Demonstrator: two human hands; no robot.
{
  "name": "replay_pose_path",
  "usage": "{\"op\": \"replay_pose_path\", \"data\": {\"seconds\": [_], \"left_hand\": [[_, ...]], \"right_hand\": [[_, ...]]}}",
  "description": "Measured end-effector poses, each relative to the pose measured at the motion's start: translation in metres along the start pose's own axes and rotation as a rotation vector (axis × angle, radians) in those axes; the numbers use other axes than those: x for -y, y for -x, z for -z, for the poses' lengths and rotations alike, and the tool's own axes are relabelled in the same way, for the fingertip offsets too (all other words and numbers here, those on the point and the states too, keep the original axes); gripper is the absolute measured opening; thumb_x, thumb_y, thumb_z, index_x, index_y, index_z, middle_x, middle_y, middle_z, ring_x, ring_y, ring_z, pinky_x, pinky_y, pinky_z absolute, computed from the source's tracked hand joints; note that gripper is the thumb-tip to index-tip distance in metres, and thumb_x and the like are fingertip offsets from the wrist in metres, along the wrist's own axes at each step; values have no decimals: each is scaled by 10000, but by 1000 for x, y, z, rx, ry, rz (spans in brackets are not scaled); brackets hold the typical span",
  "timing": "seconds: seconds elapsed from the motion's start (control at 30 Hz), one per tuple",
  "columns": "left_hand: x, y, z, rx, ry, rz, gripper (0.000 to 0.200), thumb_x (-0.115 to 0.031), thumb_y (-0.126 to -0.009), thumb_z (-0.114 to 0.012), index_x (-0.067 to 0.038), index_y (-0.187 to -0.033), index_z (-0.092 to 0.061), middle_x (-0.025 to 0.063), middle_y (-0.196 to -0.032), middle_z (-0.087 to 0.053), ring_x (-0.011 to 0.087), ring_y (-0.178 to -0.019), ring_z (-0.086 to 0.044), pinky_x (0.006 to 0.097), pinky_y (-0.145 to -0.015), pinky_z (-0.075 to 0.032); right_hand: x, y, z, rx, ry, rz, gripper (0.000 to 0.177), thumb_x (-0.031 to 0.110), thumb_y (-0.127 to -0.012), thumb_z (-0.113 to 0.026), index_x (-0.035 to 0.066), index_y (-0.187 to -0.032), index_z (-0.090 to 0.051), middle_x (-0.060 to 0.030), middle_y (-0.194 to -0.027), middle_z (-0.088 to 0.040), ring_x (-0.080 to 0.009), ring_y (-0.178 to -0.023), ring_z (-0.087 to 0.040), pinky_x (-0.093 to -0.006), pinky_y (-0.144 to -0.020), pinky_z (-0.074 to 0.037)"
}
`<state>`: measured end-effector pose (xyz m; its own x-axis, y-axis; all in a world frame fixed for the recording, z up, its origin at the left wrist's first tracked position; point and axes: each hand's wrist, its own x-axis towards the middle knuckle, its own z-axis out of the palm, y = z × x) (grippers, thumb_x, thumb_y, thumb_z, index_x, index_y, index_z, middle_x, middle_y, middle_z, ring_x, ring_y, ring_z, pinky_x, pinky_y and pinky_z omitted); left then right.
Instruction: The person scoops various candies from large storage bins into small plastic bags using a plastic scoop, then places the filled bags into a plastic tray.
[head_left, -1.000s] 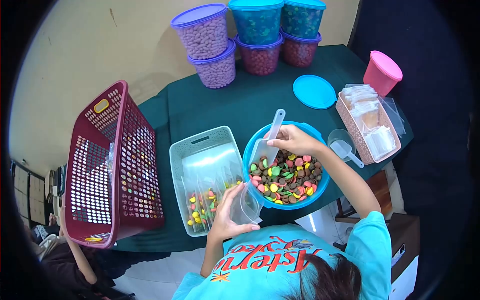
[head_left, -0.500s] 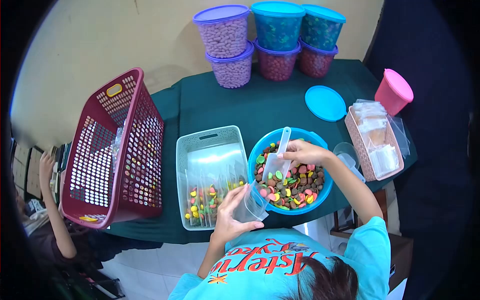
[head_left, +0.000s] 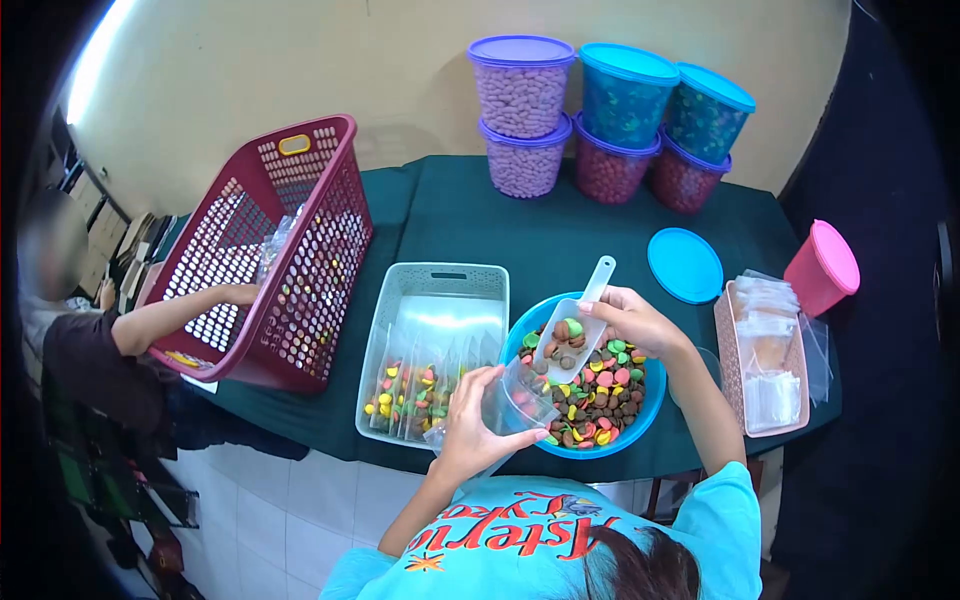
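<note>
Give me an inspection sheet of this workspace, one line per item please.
Surface: table under a dark green cloth.
Job's things: blue bowl of coloured candies; grey basket with filled bags standing in it.
Clutter: blue lid, pink container, pink tray of empty bags, six lidded tubs stacked in twos, tilted red basket.
Grips: left hand holds a clear bag at the bowl's edge; right hand holds a loaded scoop over the bowl.
Cables: nothing seen.
Surroundings: beige wall; another person's arm reaches to the red basket; white tiled floor.
</note>
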<state>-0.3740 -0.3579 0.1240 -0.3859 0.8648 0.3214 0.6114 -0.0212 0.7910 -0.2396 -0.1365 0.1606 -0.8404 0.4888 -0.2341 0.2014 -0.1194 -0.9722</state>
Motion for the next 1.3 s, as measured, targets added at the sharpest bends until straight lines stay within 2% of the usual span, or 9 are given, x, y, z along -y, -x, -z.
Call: {"op": "replay_pose_path", "data": {"seconds": [0.27, 0.33, 0.4, 0.43, 0.53, 0.7, 0.93, 1.07, 1.3], "left_hand": [[-12, 5, -11, -56, -17, 17, 871, -378, -511, -823, -8, -1186, -415, 154, -1120, -451, 300, -1073, -443, 405, -905, -367], [-15, 5, -12, -102, -44, -15, 855, -313, -476, -848, 12, -1151, -438, 161, -1101, -466, 279, -1040, -475, 372, -874, -397], [-14, 7, -11, -110, -35, -30, 859, -312, -474, -848, 12, -1155, -436, 161, -1103, -466, 279, -1042, -474, 374, -876, -395], [-13, 7, -11, -120, -24, -50, 863, -311, -473, -848, 13, -1158, -435, 161, -1106, -466, 280, -1044, -473, 376, -879, -393], [-10, 8, -8, -106, -4, -54, 865, -308, -473, -849, 14, -1164, -440, 161, -1108, -469, 276, -1052, -472, 376, -888, -386], [6, 9, 1, -133, 24, -42, 866, -320, -473, -842, 7, -1172, -449, 146, -1106, -469, 274, -1043, -473, 379, -884, -387], [14, 6, 19, -71, 106, -6, 869, -331, -442, -840, 3, -1161, -485, 125, -1092, -479, 246, -1039, -479, 360, -887, -389], [16, 3, 24, -3, 130, -45, 877, -322, -439, -838, 6, -1168, -480, 128, -1108, -475, 249, -1053, -476, 362, -900, -386], [22, -6, 28, 97, 162, -79, 879, -323, -435, -836, 9, -1168, -482, 132, -1126, -473, 253, -1060, -476, 366, -908, -384]], "right_hand": [[43, 32, -41, -105, 519, 323, 246, 197, -811, -569, -47, -837, -564, -83, -636, -584, -115, -537, -568, -253, -484, -460], [50, 42, -56, -100, 572, 362, 244, 183, -789, -583, -52, -850, -559, -133, -695, -582, -192, -588, -597, -307, -539, -476], [48, 49, -68, -206, 783, 579, 240, 172, -766, -594, -47, -859, -559, -177, -789, -569, -283, -665, -600, -349, -607, -474], [50, 53, -72, -214, 784, 532, 240, 164, -756, -597, -42, -873, -559, -202, -854, -549, -330, -716, -583, -382, -648, -463], [57, 61, -72, -271, 773, 618, 250, 170, -755, -603, -41, -879, -554, -187, -818, -555, -320, -689, -582, -374, -618, -463], [55, 69, -51, -461, 642, 547, 217, 137, -767, -624, -58, -837, -563, -129, -756, -576, -205, -628, -625, -295, -552, -492], [-5, 69, -32, -552, 509, 308, 237, 126, -781, -617, -76, -899, -580, -165, -815, -622, -220, -705, -652, -301, -609, -526], [-36, 68, -33, -655, 587, 367, 236, 122, -785, -613, -83, -899, -586, -189, -851, -626, -238, -731, -654, -323, -653, -526], [-31, 81, -46, -686, 464, 156, 223, 145, -777, -617, -60, -866, -619, -161, -693, -640, -209, -651, -646, -295, -611, -502]]}}
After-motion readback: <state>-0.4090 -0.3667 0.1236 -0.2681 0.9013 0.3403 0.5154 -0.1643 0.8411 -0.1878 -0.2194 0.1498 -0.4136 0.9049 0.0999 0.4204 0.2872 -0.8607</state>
